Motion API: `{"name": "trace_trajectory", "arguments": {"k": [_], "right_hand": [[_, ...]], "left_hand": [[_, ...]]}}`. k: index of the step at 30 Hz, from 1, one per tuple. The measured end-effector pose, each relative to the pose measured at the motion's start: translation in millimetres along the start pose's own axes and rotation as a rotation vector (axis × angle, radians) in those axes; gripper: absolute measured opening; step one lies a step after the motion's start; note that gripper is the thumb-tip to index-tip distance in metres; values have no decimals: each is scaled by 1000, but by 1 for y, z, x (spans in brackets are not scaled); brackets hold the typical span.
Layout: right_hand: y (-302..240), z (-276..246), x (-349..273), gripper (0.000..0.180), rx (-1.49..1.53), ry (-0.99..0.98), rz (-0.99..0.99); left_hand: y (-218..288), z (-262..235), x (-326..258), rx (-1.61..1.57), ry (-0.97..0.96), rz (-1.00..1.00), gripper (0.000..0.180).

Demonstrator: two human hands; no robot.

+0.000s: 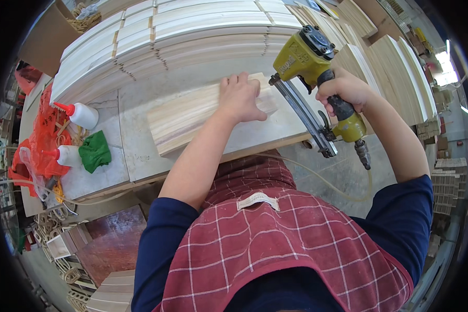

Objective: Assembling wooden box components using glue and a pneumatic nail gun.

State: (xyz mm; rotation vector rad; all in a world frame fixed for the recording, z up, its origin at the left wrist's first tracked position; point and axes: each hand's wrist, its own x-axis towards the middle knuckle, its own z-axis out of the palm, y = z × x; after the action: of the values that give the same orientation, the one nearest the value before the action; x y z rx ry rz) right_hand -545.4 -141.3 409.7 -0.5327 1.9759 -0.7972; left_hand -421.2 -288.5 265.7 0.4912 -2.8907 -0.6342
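My right hand (348, 89) is closed round the black grip of an olive-yellow air nail gun (302, 58), held above the right part of the workbench. Its nose and long metal magazine point toward the wood, with a gap between them. An air hose fitting hangs from the handle's lower end. My left hand (240, 98) presses on a long, box-shaped piece of pale wood (184, 115) near its right end. The fingers reach over its far edge, and the thumb lies toward the near right. The palm hides part of the top.
Long white-faced boards (192, 26) are stacked along the back, with more boards (400, 78) at the right. Left lie two white glue bottles with red tips (83, 115), a green cloth (94, 151) and red plastic bags (42, 138). A thin hose (327, 182) loops below the bench edge.
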Motion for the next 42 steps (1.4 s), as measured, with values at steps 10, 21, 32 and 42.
{"name": "trace_trajectory", "arguments": {"k": [10, 21, 32, 42], "right_hand": [[27, 9, -27, 16, -9, -76, 43], [35, 12, -24, 15, -8, -73, 62], [27, 8, -26, 13, -20, -125, -24], [16, 17, -12, 27, -126, -189, -20]], "left_hand": [[1, 0, 3, 56, -52, -31, 45], [1, 1, 1, 46, -21, -13, 42], [-29, -17, -14, 56, -145, 309, 45], [-26, -21, -14, 97, -239, 303, 46]]}}
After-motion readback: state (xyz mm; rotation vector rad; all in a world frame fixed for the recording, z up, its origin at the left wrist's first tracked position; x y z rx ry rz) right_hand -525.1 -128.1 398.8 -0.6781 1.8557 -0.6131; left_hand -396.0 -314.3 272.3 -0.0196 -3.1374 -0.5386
